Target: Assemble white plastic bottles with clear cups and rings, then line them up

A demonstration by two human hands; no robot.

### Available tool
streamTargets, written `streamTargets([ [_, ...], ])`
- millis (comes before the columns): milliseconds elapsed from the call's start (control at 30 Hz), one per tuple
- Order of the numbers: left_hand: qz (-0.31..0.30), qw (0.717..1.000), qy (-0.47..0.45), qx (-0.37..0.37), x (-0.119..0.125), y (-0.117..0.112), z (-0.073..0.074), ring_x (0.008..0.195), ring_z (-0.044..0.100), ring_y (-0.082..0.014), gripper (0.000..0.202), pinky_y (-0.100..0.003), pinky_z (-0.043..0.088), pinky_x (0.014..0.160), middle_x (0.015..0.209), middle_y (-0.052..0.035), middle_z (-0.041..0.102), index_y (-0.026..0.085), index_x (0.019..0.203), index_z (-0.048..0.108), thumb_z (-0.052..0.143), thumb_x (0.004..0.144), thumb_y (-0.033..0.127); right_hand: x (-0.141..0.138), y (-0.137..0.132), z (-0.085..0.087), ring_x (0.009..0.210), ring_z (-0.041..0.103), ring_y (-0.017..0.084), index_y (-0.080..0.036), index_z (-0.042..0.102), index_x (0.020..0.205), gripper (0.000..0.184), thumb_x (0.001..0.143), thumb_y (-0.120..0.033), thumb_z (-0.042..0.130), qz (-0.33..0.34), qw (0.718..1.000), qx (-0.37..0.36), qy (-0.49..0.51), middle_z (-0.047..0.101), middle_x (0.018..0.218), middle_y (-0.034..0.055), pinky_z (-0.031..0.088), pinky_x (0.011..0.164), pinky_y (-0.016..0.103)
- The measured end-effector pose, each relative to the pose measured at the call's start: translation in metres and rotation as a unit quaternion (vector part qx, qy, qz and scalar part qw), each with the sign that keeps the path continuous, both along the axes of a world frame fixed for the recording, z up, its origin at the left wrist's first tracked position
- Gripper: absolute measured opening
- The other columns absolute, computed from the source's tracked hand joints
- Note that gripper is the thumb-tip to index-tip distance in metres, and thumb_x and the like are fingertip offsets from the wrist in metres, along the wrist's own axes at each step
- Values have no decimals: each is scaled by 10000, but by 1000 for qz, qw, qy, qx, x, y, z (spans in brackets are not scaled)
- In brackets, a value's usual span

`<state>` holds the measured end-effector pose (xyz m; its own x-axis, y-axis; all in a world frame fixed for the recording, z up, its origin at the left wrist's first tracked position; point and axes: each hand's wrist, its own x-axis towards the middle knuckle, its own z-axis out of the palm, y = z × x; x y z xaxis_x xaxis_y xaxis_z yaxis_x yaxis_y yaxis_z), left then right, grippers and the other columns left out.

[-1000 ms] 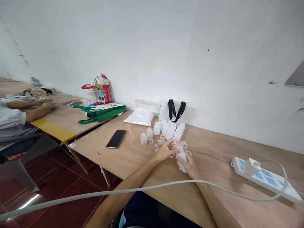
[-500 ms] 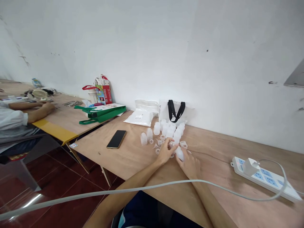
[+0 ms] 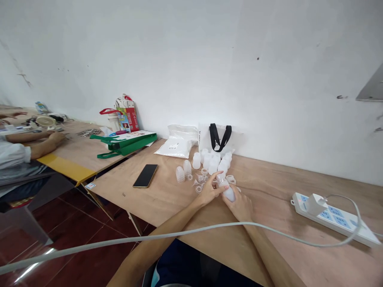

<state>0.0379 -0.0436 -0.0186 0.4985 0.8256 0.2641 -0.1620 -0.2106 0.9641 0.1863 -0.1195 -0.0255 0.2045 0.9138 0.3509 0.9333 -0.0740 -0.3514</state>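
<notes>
My right hand point(image 3: 241, 207) grips the frosted white plastic bottle point(image 3: 229, 194) narrowly, steadying it so my left hand point(image 3: 209, 191) can pinch its clear plastic neck point(image 3: 222, 181).

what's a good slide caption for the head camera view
Left hand and right hand hold a white plastic bottle at a plywood table beside small white plastic bottles

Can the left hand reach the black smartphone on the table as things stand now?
Probably yes: mostly bare plywood lies between the left hand and the black smartphone, once it releases the white plastic bottle.
</notes>
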Motion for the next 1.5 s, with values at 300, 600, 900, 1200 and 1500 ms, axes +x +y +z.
streamTargets([
  [300, 188, 972, 107, 88, 2, -4, 7, 736, 503, -126, 440, -251, 415, 703, 783, 41, 553, 200, 854, 498, 761, 798, 548, -4, -3, -2, 813, 747, 230, -252, 660, 1302, 374, 990, -426, 550, 14, 988, 68, -138, 780, 1027, 87, 385, 571, 272],
  [600, -70, 997, -17, -12, -5, -1, 5, 634, 572, -106, 659, -211, 425, 513, 1021, -35, 650, 238, 1265, 469, 792, 785, 552, 3, 1, -6, 833, 756, 282, -277, 609, 1347, 449, 936, -456, 595, 29, 999, 11, 17, 793, 1007, 57, 465, 620, 303],
  [900, 91, 995, -9, 25, 1, 2, 2, 704, 586, -109, 575, -187, 457, 574, 882, 16, 627, 214, 1133, 576, 862, 714, 485, 1, 1, -5, 838, 756, 272, -277, 649, 1288, 389, 958, -475, 594, 28, 996, 63, -50, 789, 1066, 78, 438, 595, 291],
  [1200, 82, 993, -62, -51, -5, 16, 3, 405, 433, -62, 562, -189, 378, 398, 632, 93, 531, 220, 1026, 505, 790, 753, 619, 6, 1, 0, 822, 749, 277, -286, 615, 1283, 455, 932, -571, 576, -11, 999, 43, 12, 792, 1023, 72, 423, 610, 300],
  [1500, -26, 999, -40, 2, -4, 6, 1, 720, 680, -132, 648, -247, 528, 689, 951, -20, 673, 204, 1175, 543, 890, 704, 485, 12, 9, -5, 912, 663, 267, -251, 528, 1105, 570, 770, -699, 639, -7, 938, 120, 326, 703, 1060, 64, 498, 755, 346],
])
